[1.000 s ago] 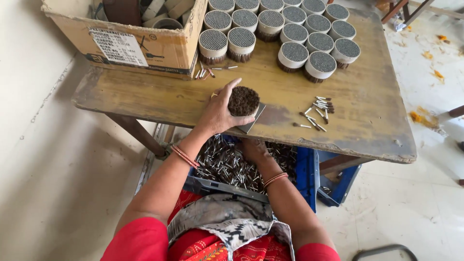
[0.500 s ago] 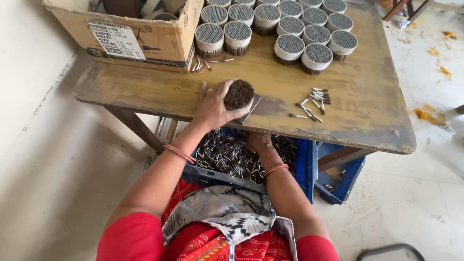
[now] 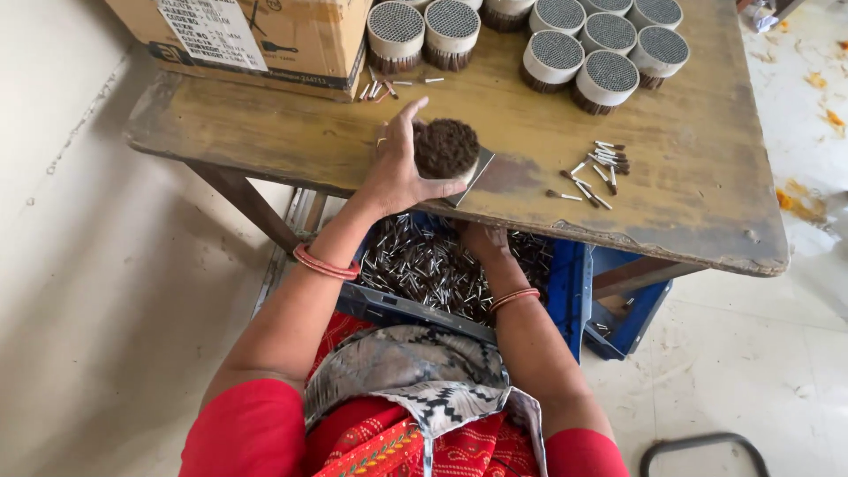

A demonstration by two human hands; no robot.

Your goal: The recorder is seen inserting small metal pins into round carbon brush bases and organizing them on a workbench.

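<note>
Left hand (image 3: 395,172) wrapped round dark-topped bundle (image 3: 446,147) at near table (image 3: 689,203) edge; keep it upright, squeezed snug. Right hand (image 3: 484,240) down in blue crate (image 3: 565,283) among sticks (image 3: 424,265); grip hidden. Gather few, ends aligned.

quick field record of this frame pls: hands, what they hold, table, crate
left hand: wrapped around a round bundle of dark-tipped sticks, on the table edge
right hand: down in the blue crate, grip hidden
crate contents: loose small sticks
table: worn wood, finished round bundles at back, cardboard box, few stray sticks
</note>
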